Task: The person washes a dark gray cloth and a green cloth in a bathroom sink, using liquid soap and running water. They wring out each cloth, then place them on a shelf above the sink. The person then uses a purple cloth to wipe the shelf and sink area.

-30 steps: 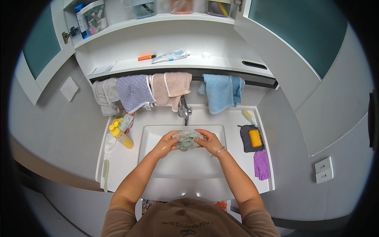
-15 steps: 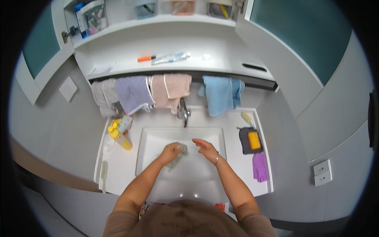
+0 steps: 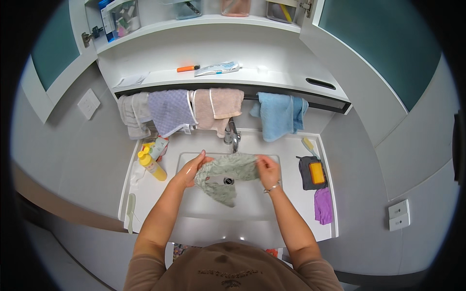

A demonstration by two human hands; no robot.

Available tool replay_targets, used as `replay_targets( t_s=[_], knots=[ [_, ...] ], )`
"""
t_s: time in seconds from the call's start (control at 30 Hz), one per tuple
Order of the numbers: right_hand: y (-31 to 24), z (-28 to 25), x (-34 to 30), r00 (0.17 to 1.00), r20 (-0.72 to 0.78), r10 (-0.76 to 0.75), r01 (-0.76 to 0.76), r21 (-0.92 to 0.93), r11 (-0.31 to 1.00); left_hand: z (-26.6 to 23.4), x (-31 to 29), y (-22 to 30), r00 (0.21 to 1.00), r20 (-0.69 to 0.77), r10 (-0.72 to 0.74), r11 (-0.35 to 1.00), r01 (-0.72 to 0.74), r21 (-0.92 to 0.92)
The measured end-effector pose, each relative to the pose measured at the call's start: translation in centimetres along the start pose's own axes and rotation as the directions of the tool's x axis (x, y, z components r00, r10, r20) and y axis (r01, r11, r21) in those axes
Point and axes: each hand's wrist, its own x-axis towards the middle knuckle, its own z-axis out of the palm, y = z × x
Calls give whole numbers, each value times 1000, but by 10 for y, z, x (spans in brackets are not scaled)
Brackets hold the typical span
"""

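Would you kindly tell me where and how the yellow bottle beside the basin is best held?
I'd take the yellow bottle by its straight body, below the narrower top, coming from the right, the basin side: the rounded body should suit a wraparound grip, and a pale tube crowds its far side.

a white counter [image 3: 298, 194] bears a yellow bottle [image 3: 153, 166], pale comb [image 3: 130, 206], brush [image 3: 309, 145], dark fabric piece [image 3: 306, 180] and purple cloth [image 3: 323, 206].

The cloth [image 3: 225, 166] hides some fingers of your left hand [image 3: 189, 171] and part of the sink [image 3: 252, 204]. Towels [image 3: 171, 110] cover stretches of the rail [image 3: 249, 97]. The view's far edge crops the bins [image 3: 188, 9], its near edge your shirt [image 3: 225, 257]; its print [image 3: 229, 273] is too small to read.
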Motion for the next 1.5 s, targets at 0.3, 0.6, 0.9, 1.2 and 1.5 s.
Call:
replay_targets(
  t_s=[0.3,0.6,0.9,1.2,1.5],
  knots=[
    [-41,-2,6,928,152,-339,371,-435,821,-10,9,-65,960,48,-275,860,223,458],
    [-12,-20,-1,965,-236,110,-85,116,990,35,-12,-41,958,-139,251,965,-259,-39],
    [72,40,-63,689,458,562,-717,546,434,72,0,-65,974,-157,-166,984,175,42],
    [36,7,-32,790,343,509,-610,526,592,71,-22,-52,964,-114,242,968,-248,-40],
    [67,35,-63,660,527,536,-720,649,248,74,-8,-58,964,-217,151,908,-222,-355]
  ],
)
